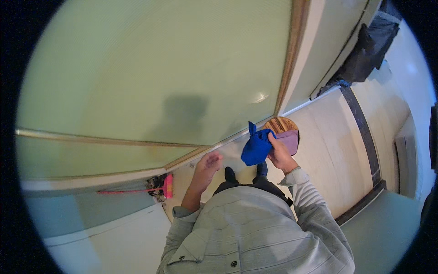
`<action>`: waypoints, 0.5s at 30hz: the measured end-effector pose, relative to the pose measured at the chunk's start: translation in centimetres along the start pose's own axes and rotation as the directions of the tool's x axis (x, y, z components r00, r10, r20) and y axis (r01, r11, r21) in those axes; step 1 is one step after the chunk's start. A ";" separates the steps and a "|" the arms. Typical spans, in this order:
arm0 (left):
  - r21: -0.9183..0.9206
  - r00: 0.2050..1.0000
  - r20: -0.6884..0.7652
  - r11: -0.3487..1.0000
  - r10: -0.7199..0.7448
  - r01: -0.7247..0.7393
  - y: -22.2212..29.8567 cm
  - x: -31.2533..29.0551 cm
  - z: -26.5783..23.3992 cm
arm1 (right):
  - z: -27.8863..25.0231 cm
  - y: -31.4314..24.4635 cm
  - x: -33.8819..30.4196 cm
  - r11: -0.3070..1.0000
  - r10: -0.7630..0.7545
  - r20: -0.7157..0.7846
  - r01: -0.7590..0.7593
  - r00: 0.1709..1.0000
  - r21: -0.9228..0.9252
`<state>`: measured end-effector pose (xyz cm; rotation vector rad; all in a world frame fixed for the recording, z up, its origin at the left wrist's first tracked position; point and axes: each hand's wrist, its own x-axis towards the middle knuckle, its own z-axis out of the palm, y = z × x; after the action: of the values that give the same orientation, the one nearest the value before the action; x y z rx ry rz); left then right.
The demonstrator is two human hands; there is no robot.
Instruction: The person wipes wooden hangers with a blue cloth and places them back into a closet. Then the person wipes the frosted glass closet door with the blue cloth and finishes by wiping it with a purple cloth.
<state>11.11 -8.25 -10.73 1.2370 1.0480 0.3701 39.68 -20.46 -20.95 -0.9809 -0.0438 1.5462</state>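
Panel (150, 55) of pale green translucent glass occupies the upper left of the view, set in a brown frame (290, 50) that runs down its right side. Shirt (246, 223), light grey, long-sleeved and faintly striped, covers the wearer's torso at the lower centre. Floor (324, 132), pale and smooth, extends to the right of the wearer; a dark strip (362, 125) crosses it lengthwise. Black plastic sheeting (367, 48) hangs in folds at the upper right. Pink broom (168, 186) lies at the lower left, handle directed left, with dark debris (155, 185) against its head. Blue cloth (257, 147), bunched, with one corner projecting upward, is located in front of the wearer, near the lower right corner of the glass. Right hand (281, 156) grips the blue cloth, thumb on its near face; the remaining fingers are largely hidden. Left hand (207, 168) is raised to the left of the blue cloth, apart from it, unclosed, fingers loosely bent and blurred. Purple cloth (289, 139) appears directly behind the right hand; whether that hand also holds it cannot be determined. Round wooden top (281, 123) shows partly, just beyond both cloths. Dark shoes (230, 174) stand on the floor below the hands.
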 end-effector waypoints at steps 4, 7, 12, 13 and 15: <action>-0.103 0.999 -0.030 0.994 0.042 -0.045 -0.3 -0.1 0.6 | 6.8 1.4 0.9 0.985 0.050 0.130 -0.071 0.990 0.159; -0.109 0.999 -0.006 0.993 -0.040 0.039 1.1 -1.2 0.0 | 10.3 2.9 -0.3 0.979 0.081 0.233 -0.122 0.969 0.166; -0.269 0.997 0.047 0.961 -0.054 0.065 -2.5 -1.1 -3.6 | 13.7 5.2 -1.8 0.994 0.066 0.381 -0.096 0.922 0.061; -0.261 0.999 0.024 0.964 -0.042 0.046 -2.5 -1.0 -4.2 | 14.3 5.4 -2.1 0.996 0.063 0.382 -0.084 0.922 0.038; -0.266 1.000 -0.003 0.964 -0.019 0.018 -2.3 -0.7 -5.3 | 15.1 5.8 -2.5 0.997 0.058 0.375 -0.072 0.925 0.022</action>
<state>5.73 -6.45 -12.29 0.9852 0.9784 0.4838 25.80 -16.63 -13.08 -0.6525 -0.2542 1.7727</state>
